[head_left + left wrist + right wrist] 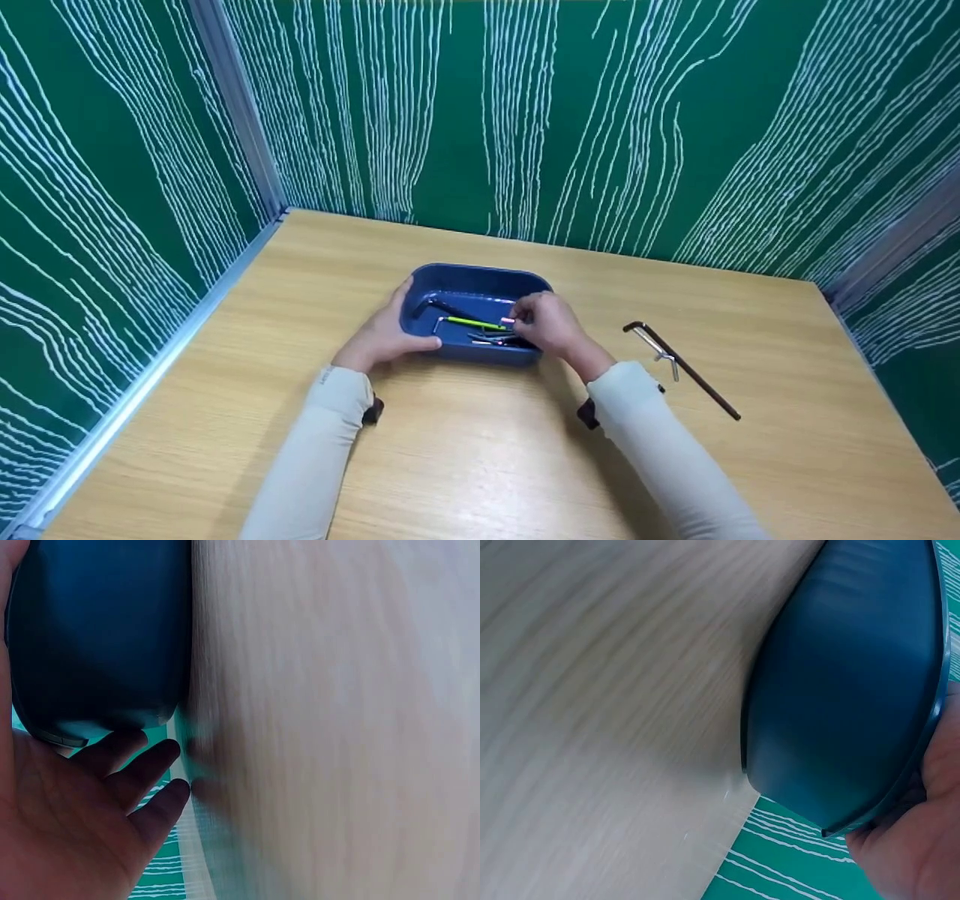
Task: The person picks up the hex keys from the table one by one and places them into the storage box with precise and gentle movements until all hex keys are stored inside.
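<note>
Here, I see left hand (384, 330) spread wide, touching left end of bin (480, 276), likely steadying it; right hand (551, 324) curled over right side, seemingly pinching pink hex key (508, 321); brown hex key (694, 370) right of bin.

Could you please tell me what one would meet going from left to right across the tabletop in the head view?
Left hand → yellow-green hex key in the blue tray → right hand → long brown hex key.
</note>
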Motion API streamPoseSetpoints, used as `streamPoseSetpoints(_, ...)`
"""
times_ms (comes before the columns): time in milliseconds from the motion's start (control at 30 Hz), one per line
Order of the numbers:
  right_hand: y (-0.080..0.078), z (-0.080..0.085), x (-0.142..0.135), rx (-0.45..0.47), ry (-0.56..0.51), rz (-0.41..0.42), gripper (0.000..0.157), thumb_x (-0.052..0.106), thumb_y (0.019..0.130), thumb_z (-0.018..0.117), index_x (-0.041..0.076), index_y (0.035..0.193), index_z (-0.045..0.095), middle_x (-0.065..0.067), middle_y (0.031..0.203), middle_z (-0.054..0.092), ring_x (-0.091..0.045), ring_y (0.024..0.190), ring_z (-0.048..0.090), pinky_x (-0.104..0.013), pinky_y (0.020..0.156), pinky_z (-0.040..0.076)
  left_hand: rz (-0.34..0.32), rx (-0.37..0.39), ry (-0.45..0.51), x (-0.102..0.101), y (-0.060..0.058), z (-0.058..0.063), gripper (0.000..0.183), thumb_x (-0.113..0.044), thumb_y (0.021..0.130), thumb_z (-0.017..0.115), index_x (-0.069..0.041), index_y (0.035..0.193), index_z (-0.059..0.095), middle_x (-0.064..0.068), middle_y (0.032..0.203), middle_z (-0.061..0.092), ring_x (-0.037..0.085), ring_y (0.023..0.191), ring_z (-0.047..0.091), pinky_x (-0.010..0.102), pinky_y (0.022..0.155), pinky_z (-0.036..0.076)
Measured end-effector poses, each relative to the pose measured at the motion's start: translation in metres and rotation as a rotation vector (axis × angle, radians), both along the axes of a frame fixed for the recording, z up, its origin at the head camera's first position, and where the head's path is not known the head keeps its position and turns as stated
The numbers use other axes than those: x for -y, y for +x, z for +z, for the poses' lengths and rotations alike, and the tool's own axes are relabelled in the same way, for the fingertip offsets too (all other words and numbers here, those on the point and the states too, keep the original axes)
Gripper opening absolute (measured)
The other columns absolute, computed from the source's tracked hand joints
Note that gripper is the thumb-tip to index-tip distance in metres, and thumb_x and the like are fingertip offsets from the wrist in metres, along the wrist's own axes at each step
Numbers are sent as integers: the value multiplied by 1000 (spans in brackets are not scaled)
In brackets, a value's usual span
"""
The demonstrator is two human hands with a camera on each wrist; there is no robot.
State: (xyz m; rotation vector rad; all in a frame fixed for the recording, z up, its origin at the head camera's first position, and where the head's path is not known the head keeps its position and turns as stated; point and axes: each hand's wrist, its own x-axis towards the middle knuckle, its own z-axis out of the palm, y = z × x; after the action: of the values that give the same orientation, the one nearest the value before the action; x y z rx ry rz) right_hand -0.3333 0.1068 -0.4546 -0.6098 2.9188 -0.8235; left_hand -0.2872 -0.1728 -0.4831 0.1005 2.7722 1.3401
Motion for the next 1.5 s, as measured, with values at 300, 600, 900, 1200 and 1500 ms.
streamPoseSetpoints(300,-3,-1,7,13,42,9,5,18,76,64,19,79,67,6,75,60,-15,72,53,-25,67,46,3,9,22,1,0,1,120,-67,44,71,-44,136,-1,-6,144,20,21,124,29,49,102,26)
streamPoseSetpoints(600,-4,0,14,58,83,-6,5,20,76,65,18,78,68,6,74,61,-15,71,54,-26,64,45,-8,-28,44,2,0,1,119,-64,44,73,-40,138,4,-3,143,24,21,123,32,48,102,26)
streamPoseSetpoints(900,-5,0,17,82,99,-36,3,20,76,65,19,76,68,5,72,60,-16,71,54,-26,64,44,5,12,27,1,2,2,117,-62,47,73,-44,136,0,-5,144,20,20,125,29,48,103,25)
streamPoseSetpoints(1200,-7,-1,16,114,133,-33,4,21,77,65,21,78,69,4,74,61,-16,73,54,-26,64,46,10,21,25,-1,2,1,113,-56,52,75,-46,135,0,-7,145,18,20,126,27,50,103,24)
streamPoseSetpoints(1500,-9,-3,14,-18,202,61,5,20,76,62,22,74,66,7,71,59,-14,68,53,-26,62,42,-3,-12,28,-2,0,-1,114,-53,52,76,-40,138,2,-3,143,21,22,123,31,48,103,26)
